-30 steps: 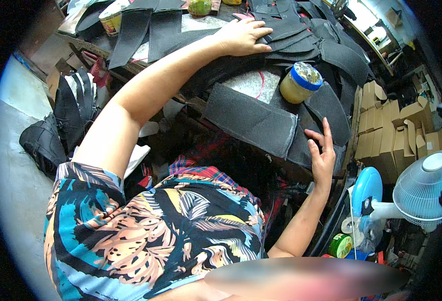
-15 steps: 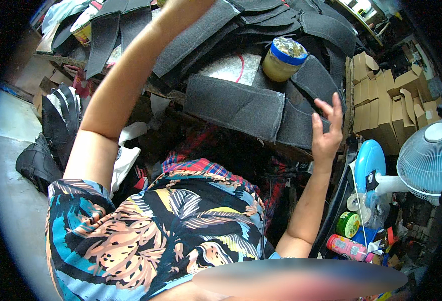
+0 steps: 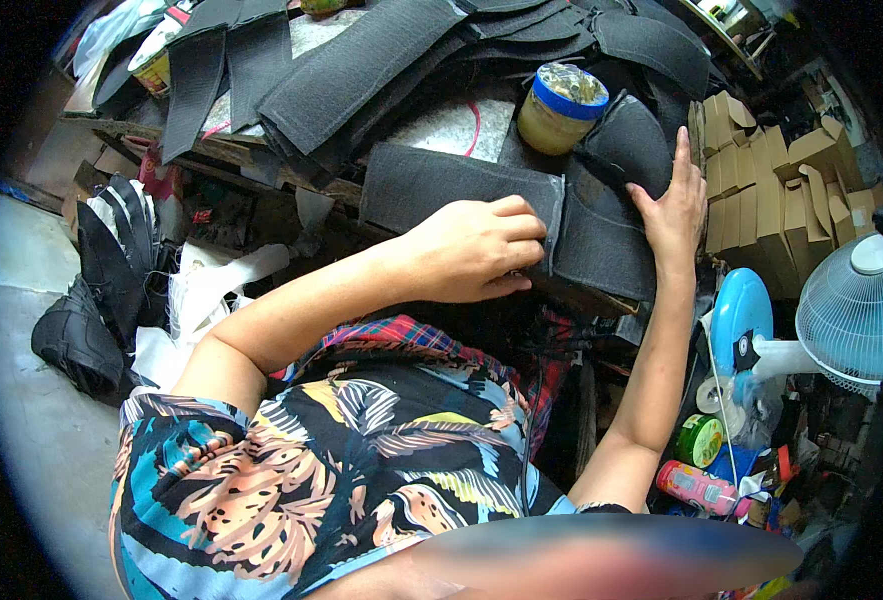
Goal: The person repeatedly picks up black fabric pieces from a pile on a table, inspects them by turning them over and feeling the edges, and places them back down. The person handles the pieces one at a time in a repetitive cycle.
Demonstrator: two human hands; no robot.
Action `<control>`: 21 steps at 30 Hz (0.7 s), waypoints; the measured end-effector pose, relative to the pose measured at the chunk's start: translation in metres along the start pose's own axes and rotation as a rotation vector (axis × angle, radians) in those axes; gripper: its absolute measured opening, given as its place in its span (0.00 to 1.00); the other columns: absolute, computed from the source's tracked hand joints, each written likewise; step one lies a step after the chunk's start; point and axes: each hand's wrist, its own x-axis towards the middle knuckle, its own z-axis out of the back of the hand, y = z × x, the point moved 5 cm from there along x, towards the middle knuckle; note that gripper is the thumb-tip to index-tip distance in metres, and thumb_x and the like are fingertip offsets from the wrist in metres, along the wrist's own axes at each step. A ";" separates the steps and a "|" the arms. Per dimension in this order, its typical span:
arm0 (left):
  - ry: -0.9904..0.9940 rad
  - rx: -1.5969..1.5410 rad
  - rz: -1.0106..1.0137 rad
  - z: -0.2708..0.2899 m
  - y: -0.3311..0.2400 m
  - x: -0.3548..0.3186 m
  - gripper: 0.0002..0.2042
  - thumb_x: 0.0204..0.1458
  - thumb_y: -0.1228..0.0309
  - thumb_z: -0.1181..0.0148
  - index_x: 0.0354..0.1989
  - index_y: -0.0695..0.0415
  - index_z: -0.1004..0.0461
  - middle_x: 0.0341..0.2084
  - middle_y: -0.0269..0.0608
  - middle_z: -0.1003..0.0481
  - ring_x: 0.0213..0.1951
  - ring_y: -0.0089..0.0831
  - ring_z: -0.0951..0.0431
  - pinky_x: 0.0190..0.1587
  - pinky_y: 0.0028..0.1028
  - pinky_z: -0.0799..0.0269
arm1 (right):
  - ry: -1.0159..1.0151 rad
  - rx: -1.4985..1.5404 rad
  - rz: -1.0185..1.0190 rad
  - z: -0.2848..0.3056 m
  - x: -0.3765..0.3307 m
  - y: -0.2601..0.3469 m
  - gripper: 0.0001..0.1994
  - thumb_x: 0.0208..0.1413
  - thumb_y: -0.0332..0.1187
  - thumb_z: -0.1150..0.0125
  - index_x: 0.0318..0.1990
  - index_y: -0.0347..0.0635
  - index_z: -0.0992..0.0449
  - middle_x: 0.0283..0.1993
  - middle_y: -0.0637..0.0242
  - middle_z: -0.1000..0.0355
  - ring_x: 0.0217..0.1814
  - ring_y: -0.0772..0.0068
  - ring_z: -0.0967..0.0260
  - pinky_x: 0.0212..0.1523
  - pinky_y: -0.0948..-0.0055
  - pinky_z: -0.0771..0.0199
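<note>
Black panel [image 3: 441, 190]: lies flat at 12 o'clock, along the near edge of the worktop [image 3: 441, 135]; a pale line runs down its right end, where a second dark piece [image 3: 606, 235] meets it.
Left hand [image 3: 466, 250]: just above centre, in front of the panel's near edge; its grip is half curled, and I cannot tell whether the fingertips pinch anything.
Right hand [image 3: 673, 210]: at 2 o'clock, beside a curved black piece [image 3: 629, 145]; its grip is spread, thumb out, with nothing visible in it.
Progress: many pieces are already cut to shape; on the worktop they lie loose and overlapping, so the work looks under way, not finished. How many remain cannot be counted.
Strip pile [image 3: 361, 80]: layered at 12 o'clock, beyond the panel.
Jar [image 3: 559, 115]: blue-rimmed, pale yellow inside, at 1 o'clock among the pieces.
Worktop surface: mottled grey-white where bare, marked by a reddish line.
Room: cardboard boxes [image 3: 751, 220] between 2 and 3 o'clock; a fan [image 3: 841, 320] at 3; a green tub [image 3: 699, 440] and pink bottle [image 3: 696, 485] at 4; a black bundle [image 3: 76, 345] at 9, on the grey floor [image 3: 21, 420].
</note>
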 end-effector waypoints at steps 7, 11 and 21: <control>0.007 0.061 0.024 -0.011 0.018 0.012 0.17 0.48 0.67 0.33 0.45 0.58 0.28 0.53 0.48 0.28 0.58 0.46 0.30 0.59 0.39 0.29 | -0.347 0.114 -0.083 0.057 -0.009 0.004 0.49 0.48 0.38 0.25 0.75 0.51 0.52 0.62 0.49 0.33 0.60 0.44 0.31 0.58 0.50 0.31; -0.048 0.050 0.037 -0.012 0.022 0.015 0.16 0.48 0.68 0.33 0.43 0.59 0.28 0.51 0.48 0.27 0.57 0.46 0.29 0.58 0.38 0.29 | -0.583 0.501 -0.102 0.087 -0.008 -0.012 0.46 0.56 0.37 0.31 0.73 0.34 0.59 0.57 0.42 0.33 0.58 0.53 0.29 0.57 0.62 0.25; -0.200 0.145 0.103 -0.008 0.036 0.024 0.11 0.48 0.73 0.35 0.37 0.59 0.29 0.46 0.49 0.26 0.50 0.47 0.26 0.52 0.38 0.26 | -0.775 0.590 0.137 0.144 -0.015 0.020 0.51 0.54 0.30 0.31 0.73 0.38 0.68 0.63 0.42 0.41 0.63 0.54 0.34 0.62 0.61 0.27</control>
